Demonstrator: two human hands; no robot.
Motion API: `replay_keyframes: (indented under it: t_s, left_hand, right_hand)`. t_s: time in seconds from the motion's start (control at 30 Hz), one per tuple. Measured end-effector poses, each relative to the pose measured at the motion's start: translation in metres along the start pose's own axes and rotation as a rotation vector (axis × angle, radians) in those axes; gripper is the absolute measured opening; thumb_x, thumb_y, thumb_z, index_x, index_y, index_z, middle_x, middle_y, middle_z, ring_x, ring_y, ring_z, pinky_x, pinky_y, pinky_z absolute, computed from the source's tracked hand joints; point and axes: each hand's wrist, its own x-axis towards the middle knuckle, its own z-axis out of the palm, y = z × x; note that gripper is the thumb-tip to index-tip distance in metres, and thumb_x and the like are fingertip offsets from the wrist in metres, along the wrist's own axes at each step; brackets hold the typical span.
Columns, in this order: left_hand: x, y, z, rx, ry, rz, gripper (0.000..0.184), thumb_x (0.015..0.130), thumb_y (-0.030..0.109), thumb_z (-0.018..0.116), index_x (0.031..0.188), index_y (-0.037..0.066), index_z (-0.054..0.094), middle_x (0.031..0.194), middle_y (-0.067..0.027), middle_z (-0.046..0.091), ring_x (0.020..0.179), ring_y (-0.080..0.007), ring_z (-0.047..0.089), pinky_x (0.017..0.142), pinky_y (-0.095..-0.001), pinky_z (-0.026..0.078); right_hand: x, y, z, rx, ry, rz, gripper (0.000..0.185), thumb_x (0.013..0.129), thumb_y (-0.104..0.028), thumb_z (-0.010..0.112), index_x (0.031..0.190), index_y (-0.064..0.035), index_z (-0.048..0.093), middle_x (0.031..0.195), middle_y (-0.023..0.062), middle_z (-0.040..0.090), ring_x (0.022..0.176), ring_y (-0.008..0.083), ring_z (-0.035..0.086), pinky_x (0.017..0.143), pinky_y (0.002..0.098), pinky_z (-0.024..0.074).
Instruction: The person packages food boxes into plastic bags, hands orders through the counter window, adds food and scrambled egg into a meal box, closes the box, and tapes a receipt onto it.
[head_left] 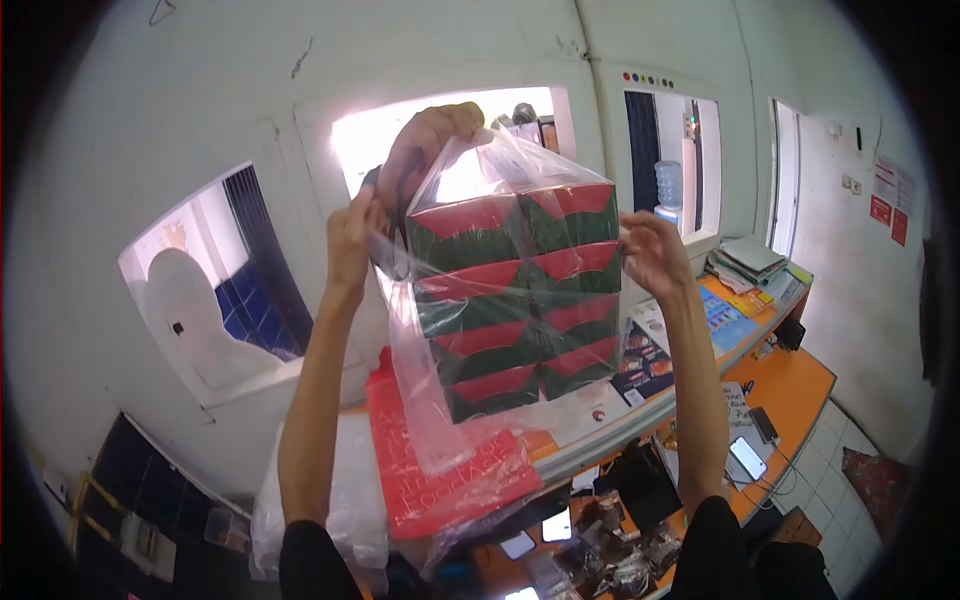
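The boxes (478,284) were already in the bag (408,340), left fingers (372,213) pinching it, right fingers (645,228) beside it, grip hard to tell, and another person's hand (440,125) above them was not yet off.

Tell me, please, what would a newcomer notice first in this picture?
Likely the red-and-green boxes, stacked inside a clear plastic bag at the centre, between the left hand and right hand. Another person's hand is at the bag's top. Below, left of centre, lies a bright red bag.
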Motion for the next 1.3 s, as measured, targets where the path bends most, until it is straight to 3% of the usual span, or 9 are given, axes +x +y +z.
replay_keyframes:
  t_s: [0.1, 0.17, 0.2, 0.33, 0.43, 0.57, 0.77, 0.97, 1.3]
  left_hand:
    - [-0.004, 0.0, -0.01, -0.118, 0.108, -0.022, 0.051, 0.101, 0.04, 0.047, 0.059, 0.017, 0.03, 0.058, 0.0046, 0.028, 0.055, -0.01, 0.031, 0.054, -0.0283, 0.027]
    - [0.0, -0.002, -0.015, -0.053, 0.048, -0.008, 0.048, 0.1, 0.041, 0.048, 0.062, 0.018, 0.031, 0.062, 0.0038, 0.032, 0.059, -0.0098, 0.033, 0.058, -0.0276, 0.03]
    - [0.002, 0.006, -0.015, -0.098, -0.026, -0.058, 0.043, 0.099, 0.044, 0.05, 0.068, 0.014, 0.045, 0.07, 0.003, 0.044, 0.067, -0.0088, 0.04, 0.063, -0.0279, 0.033]
    - [0.007, 0.014, 0.011, 0.004, -0.083, 0.015, 0.042, 0.099, 0.04, 0.053, 0.075, 0.006, 0.055, 0.072, 0.0039, 0.047, 0.068, -0.0088, 0.041, 0.064, -0.0274, 0.034]
    - [0.006, 0.008, 0.002, 0.228, -0.087, 0.161, 0.039, 0.099, 0.035, 0.055, 0.076, 0.003, 0.057, 0.074, 0.005, 0.048, 0.07, -0.0065, 0.041, 0.062, -0.026, 0.032]
    - [-0.003, 0.012, -0.001, 0.194, 0.014, 0.126, 0.046, 0.099, 0.038, 0.058, 0.062, 0.011, 0.05, 0.065, 0.0067, 0.04, 0.061, -0.0059, 0.032, 0.058, -0.0257, 0.024]
    - [0.026, 0.008, 0.021, 0.059, 0.073, 0.091, 0.055, 0.098, 0.046, 0.061, 0.055, 0.019, 0.038, 0.06, 0.0089, 0.032, 0.056, -0.0052, 0.027, 0.053, -0.0275, 0.017]
    - [0.053, 0.008, 0.009, -0.033, 0.267, -0.025, 0.053, 0.097, 0.053, 0.059, 0.059, 0.019, 0.04, 0.061, 0.0083, 0.033, 0.053, -0.0055, 0.028, 0.05, -0.0264, 0.02]
    - [0.131, 0.011, 0.008, 0.1, 0.231, 0.116, 0.063, 0.093, 0.065, 0.055, 0.056, 0.017, 0.038, 0.058, 0.0047, 0.035, 0.055, -0.0098, 0.031, 0.054, -0.0286, 0.026]
  right_hand:
    - [-0.019, -0.004, -0.007, -0.055, 0.0, 0.024, 0.047, 0.089, -0.011, 0.057, 0.132, 0.004, 0.046, 0.112, 0.0154, 0.062, 0.078, 0.017, 0.064, 0.064, 0.026, 0.0539]
    - [-0.032, -0.007, -0.03, -0.373, 0.139, 0.017, 0.045, 0.089, -0.014, 0.057, 0.131, 0.0005, 0.05, 0.108, 0.015, 0.06, 0.076, 0.0169, 0.062, 0.068, 0.0302, 0.054]
    - [-0.034, -0.003, -0.034, -0.4, 0.113, -0.028, 0.045, 0.088, -0.016, 0.058, 0.13, -0.0015, 0.052, 0.103, 0.0127, 0.058, 0.077, 0.0173, 0.061, 0.071, 0.0326, 0.0522]
    - [-0.022, 0.001, -0.01, -0.185, -0.15, -0.004, 0.052, 0.087, -0.013, 0.059, 0.136, 0.0011, 0.046, 0.102, 0.01, 0.057, 0.077, 0.017, 0.059, 0.068, 0.0315, 0.0491]
    - [-0.013, 0.004, -0.011, -0.223, -0.106, -0.061, 0.053, 0.087, -0.013, 0.061, 0.136, 0.0016, 0.045, 0.1, 0.0086, 0.058, 0.08, 0.0168, 0.06, 0.069, 0.0306, 0.0495]
    - [-0.049, 0.017, -0.013, -0.84, -0.022, -0.16, 0.053, 0.085, -0.009, 0.068, 0.133, -0.0035, 0.047, 0.097, 0.0056, 0.064, 0.09, 0.014, 0.063, 0.087, 0.0285, 0.0466]
    - [-0.015, 0.002, -0.021, -0.755, -0.142, -0.166, 0.055, 0.084, -0.012, 0.077, 0.131, -0.0062, 0.049, 0.1, 0.0038, 0.066, 0.091, 0.0117, 0.063, 0.088, 0.0252, 0.0463]
    - [0.071, -0.021, -0.002, -0.394, -0.14, -0.44, 0.057, 0.09, -0.018, 0.072, 0.137, -0.0021, 0.046, 0.105, 0.0036, 0.063, 0.101, 0.0106, 0.06, 0.09, 0.022, 0.0459]
    - [0.151, -0.046, 0.032, -0.473, -0.035, -0.333, 0.055, 0.082, -0.022, 0.071, 0.13, 0.0001, 0.053, 0.121, 0.0112, 0.06, 0.126, 0.0271, 0.053, 0.105, 0.0474, 0.042]
